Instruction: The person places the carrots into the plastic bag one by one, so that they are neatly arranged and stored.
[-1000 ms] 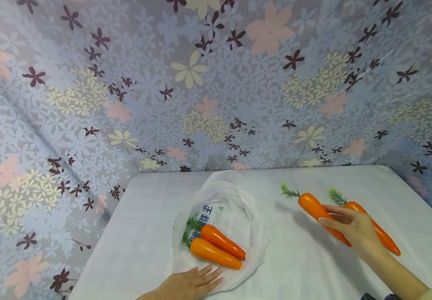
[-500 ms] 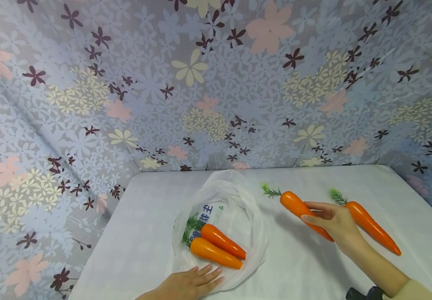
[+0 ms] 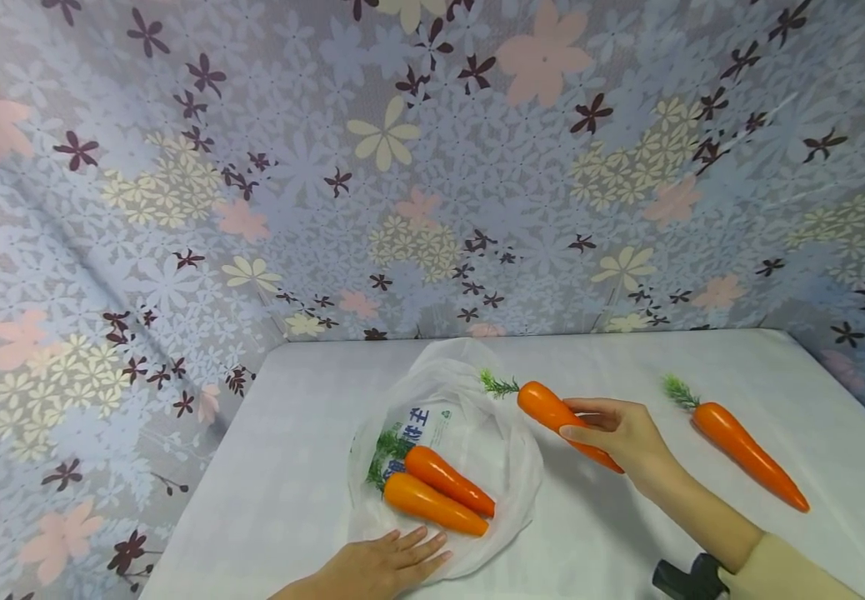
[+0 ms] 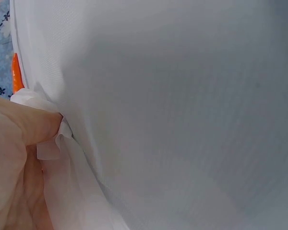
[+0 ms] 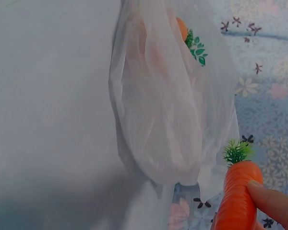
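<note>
Two carrots lie in a white plastic bag (image 3: 511, 533): an orange carrot (image 3: 432, 503) in front and a redder carrot (image 3: 447, 479) behind it. My left hand (image 3: 376, 567) is at the bag's near rim, fingers stretched along the inside. In the left wrist view its thumb (image 4: 41, 125) presses the thin film against the fingers. Right of the bag, my right hand (image 3: 620, 433) grips another carrot (image 3: 545, 406) between thumb and fingers, held above the table. Its leafy top reaches over the bag's right rim. Farther right lies one more carrot (image 3: 747, 454).
A white cloth (image 3: 290, 450) covers the table. Flower-patterned fabric (image 3: 327, 208) rises behind it and at both sides. A black device (image 3: 691, 577) sits at the right wrist, beside a pale sleeve (image 3: 777, 571).
My right hand has carried its carrot leftward, from near the lying carrot to the bag's right rim. The left hand and the two bagged carrots have stayed in place.
</note>
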{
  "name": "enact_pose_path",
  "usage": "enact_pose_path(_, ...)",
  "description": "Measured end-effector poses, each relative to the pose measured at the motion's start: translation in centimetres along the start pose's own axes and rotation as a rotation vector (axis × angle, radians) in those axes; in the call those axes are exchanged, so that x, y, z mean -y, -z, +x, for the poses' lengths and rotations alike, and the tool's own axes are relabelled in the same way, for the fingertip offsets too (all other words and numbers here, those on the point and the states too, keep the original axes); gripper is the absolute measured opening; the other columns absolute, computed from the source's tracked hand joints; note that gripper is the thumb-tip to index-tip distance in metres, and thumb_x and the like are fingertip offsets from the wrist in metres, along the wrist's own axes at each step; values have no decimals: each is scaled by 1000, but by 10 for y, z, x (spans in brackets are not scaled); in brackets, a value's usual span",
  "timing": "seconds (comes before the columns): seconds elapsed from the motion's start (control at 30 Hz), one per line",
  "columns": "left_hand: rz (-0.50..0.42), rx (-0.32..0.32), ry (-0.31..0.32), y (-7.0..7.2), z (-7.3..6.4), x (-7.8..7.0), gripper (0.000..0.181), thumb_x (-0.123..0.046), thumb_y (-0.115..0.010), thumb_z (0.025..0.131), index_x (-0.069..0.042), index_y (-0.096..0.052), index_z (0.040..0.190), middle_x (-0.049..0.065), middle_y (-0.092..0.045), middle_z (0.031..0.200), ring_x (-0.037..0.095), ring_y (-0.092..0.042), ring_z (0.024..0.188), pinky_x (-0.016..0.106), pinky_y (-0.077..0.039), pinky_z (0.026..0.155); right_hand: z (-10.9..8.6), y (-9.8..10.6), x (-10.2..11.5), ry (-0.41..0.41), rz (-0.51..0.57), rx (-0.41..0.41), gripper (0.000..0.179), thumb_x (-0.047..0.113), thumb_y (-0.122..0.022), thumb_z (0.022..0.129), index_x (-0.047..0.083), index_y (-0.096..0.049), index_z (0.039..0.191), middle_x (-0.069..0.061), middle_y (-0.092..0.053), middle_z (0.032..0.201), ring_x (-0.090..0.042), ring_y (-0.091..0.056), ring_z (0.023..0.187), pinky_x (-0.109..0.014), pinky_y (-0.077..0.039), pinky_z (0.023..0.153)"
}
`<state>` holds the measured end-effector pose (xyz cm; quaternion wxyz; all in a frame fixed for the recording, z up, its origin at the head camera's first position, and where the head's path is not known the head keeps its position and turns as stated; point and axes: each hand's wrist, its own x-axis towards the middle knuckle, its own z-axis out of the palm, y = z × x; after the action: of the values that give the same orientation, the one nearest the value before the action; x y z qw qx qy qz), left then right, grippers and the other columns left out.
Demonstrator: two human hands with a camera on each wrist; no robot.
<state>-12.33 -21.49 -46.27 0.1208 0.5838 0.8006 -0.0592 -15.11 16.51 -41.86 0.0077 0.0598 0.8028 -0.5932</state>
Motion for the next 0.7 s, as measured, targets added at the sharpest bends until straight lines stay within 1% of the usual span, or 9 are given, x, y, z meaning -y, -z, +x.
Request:
enact_pose_path(0.13,-7,2,6,0,1,0,71,-57,-34,104,-12,-28,158,1,-28,162,15,-33,145,29,-38,109,2,-9,4,8,11,21,55,19,-83,84,-2,-64,130,-21,-67,122,-29,-68,104,-34,-58,80)
enact_pose_path(0.33,-34,24,20,1,2,0,73,-58,-33,103,-13,-26,159,0,-25,163,15,-30,146,30,-37,110,7,-21,8,49,17,58,50,16,-82,84,-4,-66,127,-21,-67,120,-33,-66,106,-34,-58,80)
enact_pose_path(0.53,-54,43,31,3,3,0,73,-59,-34,102,-14,-25,160,-1,-24,164,14,-28,147,30,-36,111,11,-34,12,80,54,105,46,12,-81,84,-6,-67,124,-21,-68,117,-32,-67,103,-33,-58,79)
enact_pose_path(0.7,-66,52,38,2,3,-1,73,-60,-34,102,-15,-25,160,-1,-23,164,14,-28,147,31,-36,111,18,-48,14,90,57,122,42,10,-82,83,-5,-69,120,-19,-70,115,-29,-68,99,-33,-58,78)
